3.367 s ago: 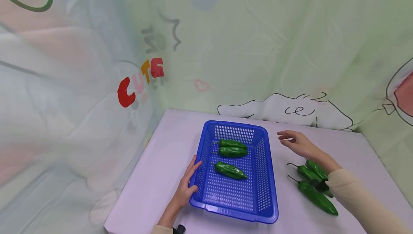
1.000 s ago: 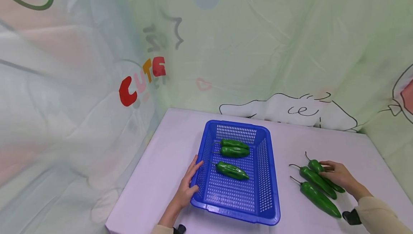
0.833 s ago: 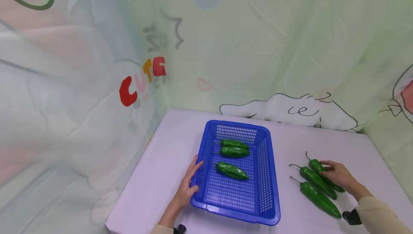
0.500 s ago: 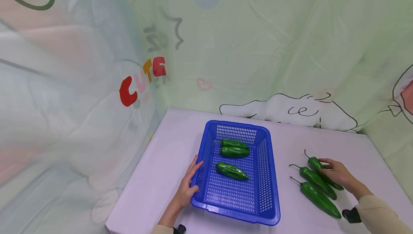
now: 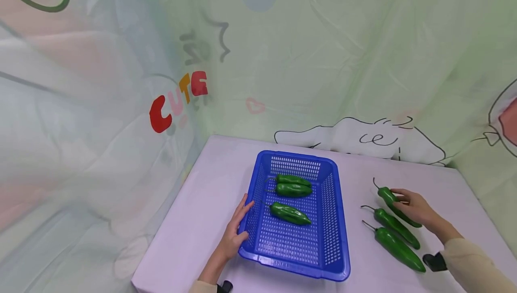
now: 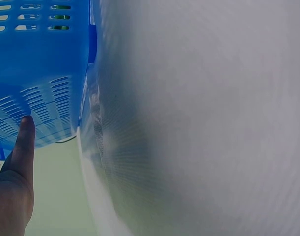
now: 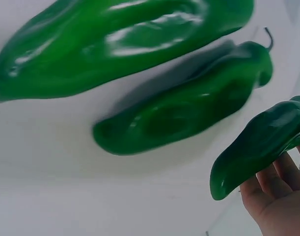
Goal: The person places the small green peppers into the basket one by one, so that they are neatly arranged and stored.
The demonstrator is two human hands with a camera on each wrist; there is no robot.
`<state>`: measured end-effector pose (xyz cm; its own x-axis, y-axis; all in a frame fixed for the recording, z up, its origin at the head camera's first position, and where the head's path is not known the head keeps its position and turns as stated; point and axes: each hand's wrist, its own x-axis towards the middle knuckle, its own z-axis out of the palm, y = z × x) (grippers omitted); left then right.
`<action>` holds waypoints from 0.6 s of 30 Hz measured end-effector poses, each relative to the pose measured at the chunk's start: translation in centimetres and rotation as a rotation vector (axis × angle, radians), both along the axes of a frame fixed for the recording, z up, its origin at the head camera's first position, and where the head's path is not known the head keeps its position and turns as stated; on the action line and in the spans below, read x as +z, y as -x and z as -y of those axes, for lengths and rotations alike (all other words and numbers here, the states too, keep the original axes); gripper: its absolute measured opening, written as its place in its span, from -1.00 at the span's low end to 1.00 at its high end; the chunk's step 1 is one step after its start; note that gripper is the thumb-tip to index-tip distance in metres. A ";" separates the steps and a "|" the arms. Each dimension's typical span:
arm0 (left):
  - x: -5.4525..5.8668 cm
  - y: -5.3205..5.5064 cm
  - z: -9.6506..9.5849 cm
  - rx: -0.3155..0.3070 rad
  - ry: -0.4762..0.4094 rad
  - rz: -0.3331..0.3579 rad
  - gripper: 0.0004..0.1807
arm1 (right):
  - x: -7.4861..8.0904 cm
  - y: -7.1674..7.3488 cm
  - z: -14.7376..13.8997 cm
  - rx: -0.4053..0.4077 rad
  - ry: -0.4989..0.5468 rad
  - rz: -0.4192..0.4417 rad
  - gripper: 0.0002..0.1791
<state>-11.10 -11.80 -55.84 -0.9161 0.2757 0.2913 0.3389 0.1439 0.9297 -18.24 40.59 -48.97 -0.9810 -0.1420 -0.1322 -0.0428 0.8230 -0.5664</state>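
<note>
My right hand (image 5: 414, 205) grips a long green pepper (image 5: 387, 197) around its middle, with the stem pointing away. In the right wrist view this pepper (image 7: 260, 147) hangs at the fingers, apart from the others. Two more green peppers, a middle one (image 5: 396, 227) and a nearer one (image 5: 397, 249), lie on the table just nearer than it. At the left side of a blue plastic basket (image 5: 299, 271), my left hand (image 5: 232, 239) rests with its fingers extended. The left wrist view shows one straight finger (image 6: 25, 140) against the basket's slotted outer wall.
Inside the basket lie three green peppers: two side by side (image 5: 294, 190) and one nearer (image 5: 288, 213). The white-covered table (image 5: 186, 221) is bordered by printed cloth sheets (image 5: 307, 68) at the back and sides.
My right hand has moved from the air beside the basket to the farthest loose pepper, gripped it and shifted it away from the other two. The left hand stays at the basket.
</note>
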 end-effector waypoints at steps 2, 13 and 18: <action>0.0 0.0 0.0 0.001 0.003 -0.002 -0.08 | 0.4 0.1 0.3 0.007 0.005 -0.015 -0.45; 0.1 -0.1 0.0 0.001 -0.006 -0.001 -0.08 | 3.1 0.7 3.0 0.079 0.050 -0.088 -0.47; 0.1 -0.1 0.0 0.000 -0.010 0.001 -0.08 | 4.3 1.1 4.7 0.121 0.063 -0.126 -0.47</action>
